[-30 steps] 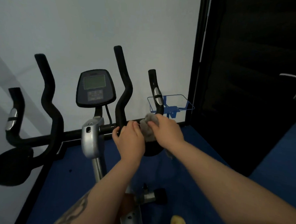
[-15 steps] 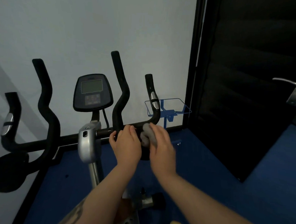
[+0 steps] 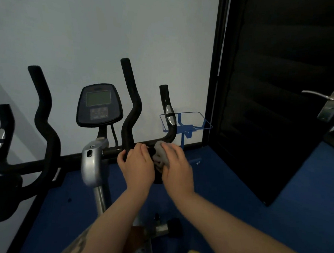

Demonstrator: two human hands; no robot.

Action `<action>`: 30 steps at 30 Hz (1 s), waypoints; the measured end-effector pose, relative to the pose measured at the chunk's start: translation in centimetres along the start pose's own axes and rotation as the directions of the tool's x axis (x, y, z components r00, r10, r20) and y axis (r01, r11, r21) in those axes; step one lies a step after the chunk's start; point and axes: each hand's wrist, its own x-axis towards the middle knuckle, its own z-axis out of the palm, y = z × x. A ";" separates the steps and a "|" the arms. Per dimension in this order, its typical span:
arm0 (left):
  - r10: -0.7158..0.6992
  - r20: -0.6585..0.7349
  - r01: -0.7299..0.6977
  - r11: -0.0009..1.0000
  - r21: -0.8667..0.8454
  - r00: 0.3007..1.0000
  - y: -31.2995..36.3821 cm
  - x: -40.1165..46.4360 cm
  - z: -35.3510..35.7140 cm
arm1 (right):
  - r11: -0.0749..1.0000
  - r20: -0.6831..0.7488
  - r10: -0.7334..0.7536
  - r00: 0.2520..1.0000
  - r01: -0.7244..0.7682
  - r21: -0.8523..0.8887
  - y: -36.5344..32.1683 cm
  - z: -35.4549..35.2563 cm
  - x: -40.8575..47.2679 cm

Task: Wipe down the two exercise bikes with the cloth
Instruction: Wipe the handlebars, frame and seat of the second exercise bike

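An exercise bike stands before me with black handlebars, a console and a silver stem. My left hand grips the handlebar crossbar at the base of the inner right upright. My right hand holds a grey cloth against the bar just right of it, below the outer grip with its silver sensor. A second bike is not in view.
A white wall is close behind the bike. A black door with a metal handle stands open on the right. A blue wire rack sits by the wall. The floor is blue; a pedal is below my arms.
My right hand has turned palm-down and slid the cloth along the bar toward my left hand. The view has shifted slightly left and down.
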 end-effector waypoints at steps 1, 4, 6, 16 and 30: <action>-0.005 -0.002 0.005 1.000 0.006 1.000 0.0 -0.1 0.0 | 0.999 0.090 0.015 0.996 -0.011 -0.046 0.3 -0.6 1.5; -0.013 0.001 0.013 1.000 0.017 1.000 0.1 0.0 -0.2 | 0.993 0.127 0.104 0.986 -0.097 -0.062 0.5 -1.8 4.3; -0.013 0.010 0.013 1.000 0.015 1.000 0.1 0.1 -0.2 | 0.981 0.000 0.164 0.987 -0.163 0.102 -0.2 -1.0 3.1; -0.017 0.017 0.016 0.999 0.041 1.000 0.3 0.0 -0.3 | 0.959 0.240 0.239 0.941 -0.268 0.094 0.6 -2.2 6.7; -0.005 0.016 0.005 1.000 -0.016 1.000 0.4 0.0 -0.4 | 0.956 0.079 0.243 0.967 -0.253 0.150 -0.2 -0.8 4.8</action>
